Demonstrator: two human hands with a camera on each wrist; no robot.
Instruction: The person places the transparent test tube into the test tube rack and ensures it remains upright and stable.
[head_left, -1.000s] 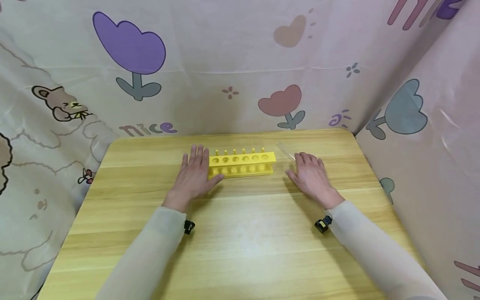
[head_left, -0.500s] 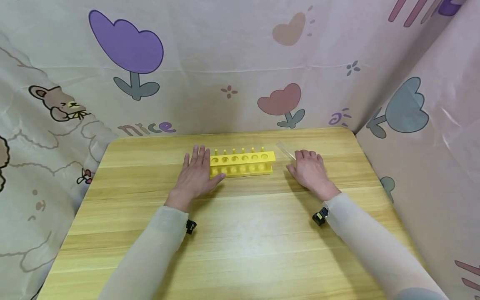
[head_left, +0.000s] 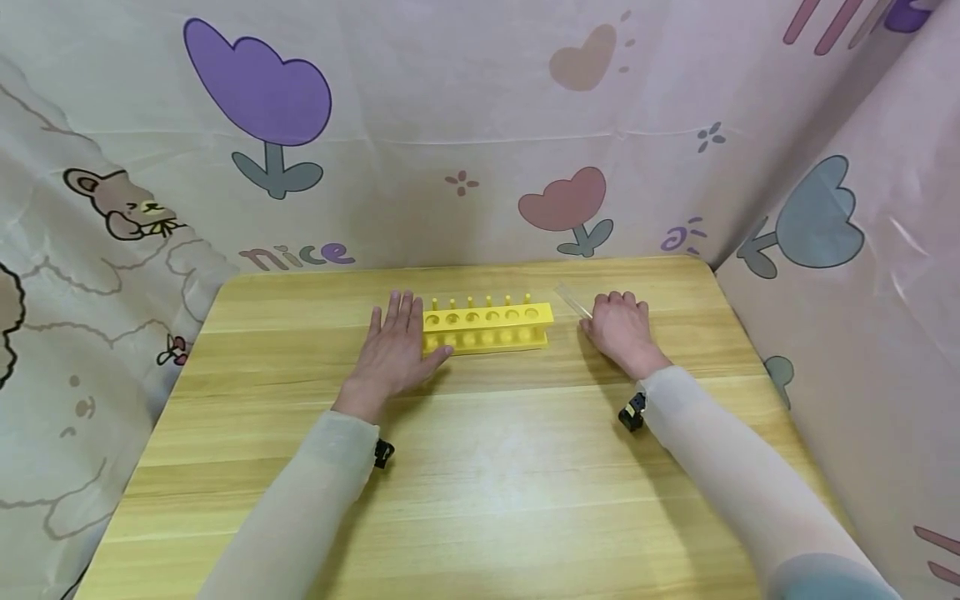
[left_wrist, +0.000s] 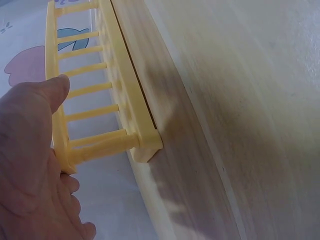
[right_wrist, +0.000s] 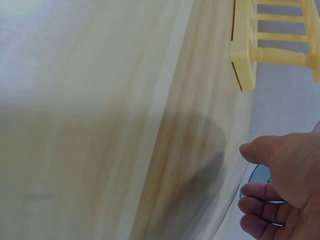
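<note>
A yellow test tube rack [head_left: 487, 317], with a row of holes and a row of pegs, stands near the table's far edge. My left hand [head_left: 390, 350] rests against its left end, fingers straight and the thumb spread along its front; in the left wrist view the thumb [left_wrist: 59, 92] lies over the upper plate. To the right of the rack, a clear test tube [head_left: 572, 300] lies slanted on the table. Its near end meets the thumb and forefinger of my right hand [head_left: 621, 332], whose fingers are curled. In the right wrist view the forefinger and tube are hidden.
The wooden table [head_left: 495, 467] is backed by a patterned curtain [head_left: 405, 108], and curtains hang at both sides. Small dark cameras sit at the wrists, the right one [head_left: 632, 412] above the tabletop.
My right hand's fingers have curled more and its wrist has swung inward, with thumb and forefinger drawing together at the tube's near end. The left hand, rack and tube stay in place.
</note>
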